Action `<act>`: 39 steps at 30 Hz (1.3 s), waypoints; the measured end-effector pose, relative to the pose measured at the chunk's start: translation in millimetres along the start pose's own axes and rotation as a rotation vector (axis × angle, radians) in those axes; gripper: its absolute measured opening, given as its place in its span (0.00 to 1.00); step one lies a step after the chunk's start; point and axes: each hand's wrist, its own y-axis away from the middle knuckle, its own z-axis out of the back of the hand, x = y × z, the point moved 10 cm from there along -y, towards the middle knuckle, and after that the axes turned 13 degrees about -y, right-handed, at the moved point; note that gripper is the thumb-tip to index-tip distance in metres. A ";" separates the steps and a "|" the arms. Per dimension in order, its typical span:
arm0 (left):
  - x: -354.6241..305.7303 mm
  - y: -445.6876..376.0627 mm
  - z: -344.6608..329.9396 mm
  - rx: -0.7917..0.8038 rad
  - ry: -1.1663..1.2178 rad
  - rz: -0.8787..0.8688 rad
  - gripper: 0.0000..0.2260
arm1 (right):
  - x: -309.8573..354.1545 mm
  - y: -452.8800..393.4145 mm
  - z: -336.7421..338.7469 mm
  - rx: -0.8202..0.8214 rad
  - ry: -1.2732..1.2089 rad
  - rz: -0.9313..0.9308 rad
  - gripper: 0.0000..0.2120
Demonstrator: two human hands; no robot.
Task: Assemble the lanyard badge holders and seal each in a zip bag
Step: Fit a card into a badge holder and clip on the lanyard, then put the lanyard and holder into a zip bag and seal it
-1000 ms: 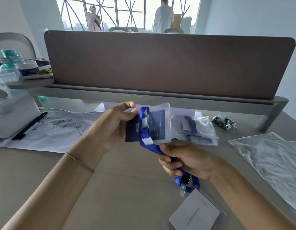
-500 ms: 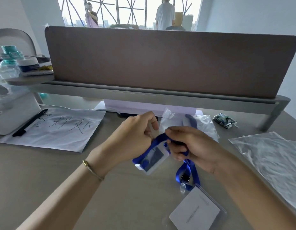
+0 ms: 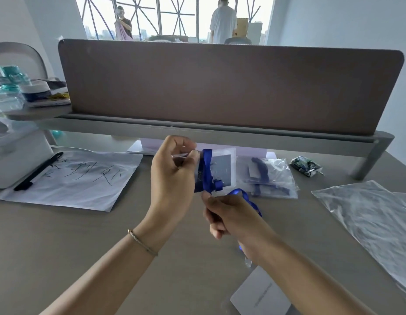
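Note:
My left hand point(image 3: 172, 178) pinches the left edge of a clear badge holder point(image 3: 222, 170) with a dark card inside, held upright above the table. A blue lanyard point(image 3: 207, 169) is wrapped around the holder. My right hand point(image 3: 229, 215) grips the lanyard just below the holder, and a blue loop point(image 3: 245, 196) trails over that hand. Behind lies a sealed zip bag point(image 3: 269, 178) with another blue lanyard and holder inside. A white card point(image 3: 261, 296) lies on the table under my right forearm.
A pile of clear empty zip bags point(image 3: 374, 214) lies at the right. A written paper sheet point(image 3: 79, 178) and a black pen point(image 3: 37, 171) lie at the left. A small dark packet point(image 3: 306, 165) sits by the brown desk divider point(image 3: 220, 87).
Both hands have lifted the badge holder back up from low over the table. The lanyard now wraps around the holder, and my right hand has shifted below it.

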 end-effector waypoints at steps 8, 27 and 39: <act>23.9 2.9 -10.6 0.073 0.371 0.309 0.06 | 18.2 -8.5 18.9 -0.063 -0.134 0.247 0.18; 41.1 29.4 -43.2 0.229 0.403 0.459 0.13 | 30.3 12.9 64.2 -0.242 -0.062 0.311 0.19; -34.3 125.0 -196.1 0.807 0.159 0.238 0.12 | 27.3 161.9 206.5 -0.655 -0.079 0.430 0.20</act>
